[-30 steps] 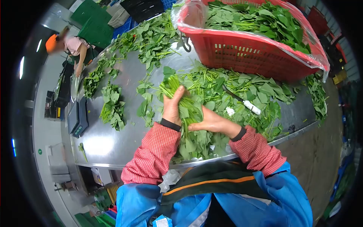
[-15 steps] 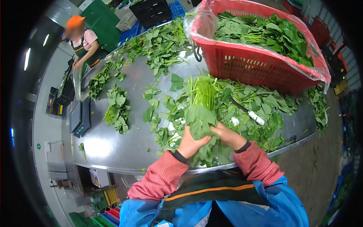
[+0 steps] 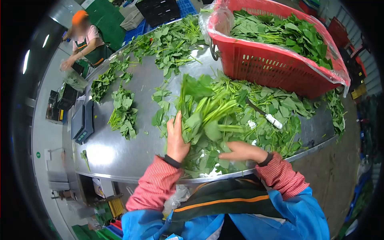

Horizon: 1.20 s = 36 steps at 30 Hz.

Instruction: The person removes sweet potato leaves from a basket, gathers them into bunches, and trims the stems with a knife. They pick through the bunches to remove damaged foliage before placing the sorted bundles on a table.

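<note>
A bunch of leafy greens [image 3: 200, 114], its pale stems pointing right, is held over the metal table by my left hand [image 3: 176, 138], whose fingers are wrapped round its left side. My right hand [image 3: 242, 152] is below and right of the bunch, fingers stretched out over loose leaves; I see nothing gripped in it. A knife [image 3: 273, 121] with a white-wrapped handle lies on the loose greens [image 3: 288, 106] to the right of the bunch.
A red crate [image 3: 272, 66] lined with plastic holds greens at the back right. Smaller bunches [image 3: 123, 114] and a scale [image 3: 83, 122] are on the metal table [image 3: 148, 160] at left. A co-worker [image 3: 90, 44] handles a clear bag [image 3: 75, 79] at the far left.
The bunch has turned from upright stems to stems pointing right. My left hand moved left with it, and my right hand came off it. The co-worker's hands moved left and up.
</note>
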Each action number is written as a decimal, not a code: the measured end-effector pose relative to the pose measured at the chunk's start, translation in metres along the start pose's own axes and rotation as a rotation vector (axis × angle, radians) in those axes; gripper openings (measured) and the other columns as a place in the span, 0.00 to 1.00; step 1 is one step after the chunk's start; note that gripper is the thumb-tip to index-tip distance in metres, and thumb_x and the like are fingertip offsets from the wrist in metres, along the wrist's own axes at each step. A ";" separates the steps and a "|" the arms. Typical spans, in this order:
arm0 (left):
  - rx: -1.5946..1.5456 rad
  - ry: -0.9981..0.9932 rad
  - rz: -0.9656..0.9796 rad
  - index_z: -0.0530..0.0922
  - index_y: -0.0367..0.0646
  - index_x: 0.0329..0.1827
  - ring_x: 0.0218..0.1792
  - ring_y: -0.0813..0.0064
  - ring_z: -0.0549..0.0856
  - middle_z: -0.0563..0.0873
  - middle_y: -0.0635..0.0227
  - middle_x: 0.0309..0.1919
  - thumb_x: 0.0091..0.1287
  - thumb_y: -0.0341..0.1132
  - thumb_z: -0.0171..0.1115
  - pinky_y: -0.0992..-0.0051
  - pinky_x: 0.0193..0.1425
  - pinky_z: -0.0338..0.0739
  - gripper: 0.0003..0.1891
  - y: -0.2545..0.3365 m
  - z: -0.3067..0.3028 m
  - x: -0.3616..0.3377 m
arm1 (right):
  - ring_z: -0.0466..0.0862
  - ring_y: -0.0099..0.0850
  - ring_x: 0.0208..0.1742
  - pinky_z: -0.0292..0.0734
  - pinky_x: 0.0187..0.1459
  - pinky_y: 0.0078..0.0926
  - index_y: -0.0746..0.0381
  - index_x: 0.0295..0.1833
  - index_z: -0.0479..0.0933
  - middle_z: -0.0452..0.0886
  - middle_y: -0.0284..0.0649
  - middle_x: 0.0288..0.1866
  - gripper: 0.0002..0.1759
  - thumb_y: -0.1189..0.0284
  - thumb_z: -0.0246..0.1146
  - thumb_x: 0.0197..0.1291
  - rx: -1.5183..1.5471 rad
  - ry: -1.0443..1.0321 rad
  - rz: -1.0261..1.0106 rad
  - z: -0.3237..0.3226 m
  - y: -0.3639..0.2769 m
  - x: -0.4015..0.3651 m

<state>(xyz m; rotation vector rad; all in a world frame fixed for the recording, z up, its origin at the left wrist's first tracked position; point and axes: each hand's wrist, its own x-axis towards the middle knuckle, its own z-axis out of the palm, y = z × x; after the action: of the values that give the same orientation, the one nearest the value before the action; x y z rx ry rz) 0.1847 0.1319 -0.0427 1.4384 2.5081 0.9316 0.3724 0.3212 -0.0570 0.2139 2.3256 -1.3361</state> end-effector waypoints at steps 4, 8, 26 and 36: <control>0.120 -0.315 -0.115 0.53 0.47 0.78 0.60 0.40 0.72 0.67 0.40 0.58 0.46 0.17 0.69 0.59 0.64 0.71 0.53 -0.037 -0.009 -0.001 | 0.84 0.48 0.37 0.78 0.41 0.43 0.66 0.47 0.80 0.83 0.52 0.35 0.32 0.45 0.62 0.59 -0.187 -0.044 -0.058 -0.020 -0.014 -0.031; -0.024 -0.118 -0.070 0.54 0.46 0.78 0.61 0.45 0.71 0.68 0.46 0.58 0.41 0.15 0.68 0.61 0.66 0.70 0.55 0.001 -0.036 -0.005 | 0.82 0.44 0.34 0.77 0.38 0.42 0.66 0.49 0.79 0.81 0.47 0.32 0.30 0.49 0.68 0.56 0.153 0.633 -0.061 -0.061 -0.019 -0.040; 0.016 -0.045 0.102 0.61 0.42 0.74 0.63 0.48 0.70 0.68 0.50 0.60 0.42 0.15 0.69 0.63 0.67 0.69 0.49 0.022 -0.045 -0.020 | 0.81 0.39 0.43 0.76 0.46 0.37 0.66 0.42 0.82 0.83 0.44 0.36 0.20 0.57 0.68 0.57 -0.473 1.002 -0.251 -0.073 -0.052 0.007; -0.797 -0.141 -0.382 0.58 0.37 0.74 0.63 0.64 0.76 0.74 0.56 0.63 0.48 0.17 0.69 0.67 0.68 0.69 0.47 -0.006 -0.045 -0.040 | 0.82 0.30 0.27 0.77 0.32 0.26 0.64 0.47 0.78 0.81 0.36 0.26 0.13 0.67 0.65 0.62 1.077 0.590 -0.377 -0.126 0.025 -0.045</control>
<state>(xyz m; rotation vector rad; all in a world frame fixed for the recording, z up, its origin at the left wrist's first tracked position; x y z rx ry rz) 0.1857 0.0767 -0.0180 0.7150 1.8441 1.4353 0.3828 0.4456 -0.0016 0.5670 1.8006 -2.9438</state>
